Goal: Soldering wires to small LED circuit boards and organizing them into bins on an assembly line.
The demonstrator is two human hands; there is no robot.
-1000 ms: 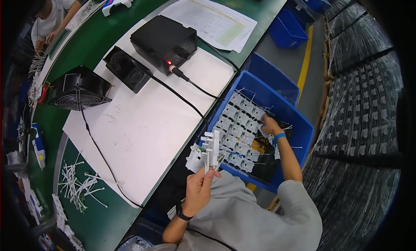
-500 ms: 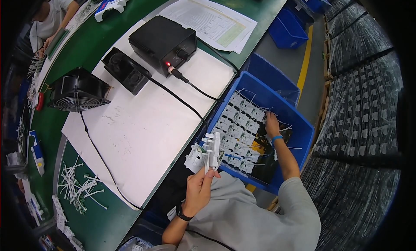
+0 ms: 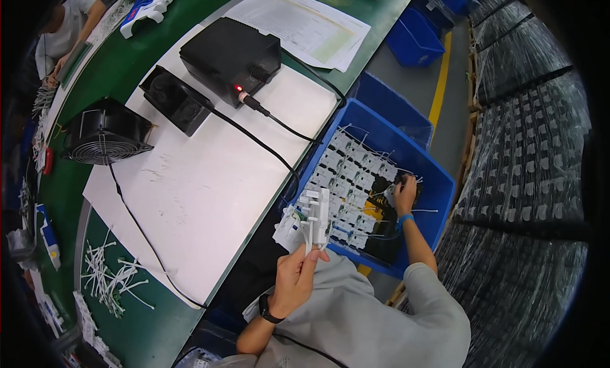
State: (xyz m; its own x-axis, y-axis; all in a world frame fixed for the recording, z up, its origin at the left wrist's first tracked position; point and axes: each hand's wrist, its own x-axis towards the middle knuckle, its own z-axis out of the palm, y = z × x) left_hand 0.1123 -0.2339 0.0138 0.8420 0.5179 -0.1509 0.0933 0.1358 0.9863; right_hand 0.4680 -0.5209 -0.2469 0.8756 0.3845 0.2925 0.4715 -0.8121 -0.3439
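Observation:
My left hand (image 3: 296,276) pinches the white cables of several white plastic modules (image 3: 316,217), which stand up bunched above the fingers; a green circuit board shows at their side. Inside the blue bin (image 3: 443,196) at the right, rows of similar white modules (image 3: 346,187) with short white cables lie on a black and yellow layer. My right hand (image 3: 405,193) reaches into the bin at the right end of these rows. Its fingers are curled around a white module (image 3: 390,193), partly hidden by the hand.
A black soldering station (image 3: 232,60) with a red light, a black holder (image 3: 178,101) and a black fan (image 3: 107,136) stand on white sheeting. Loose white cables (image 3: 111,276) lie on the green table. Papers (image 3: 305,25) lie behind. Wrapped stacks (image 3: 521,146) stand right; a person sits far left.
My right hand has moved slightly nearer and to the right inside the bin, with a white module at its fingers. My left hand keeps its hold; the view has shifted a little.

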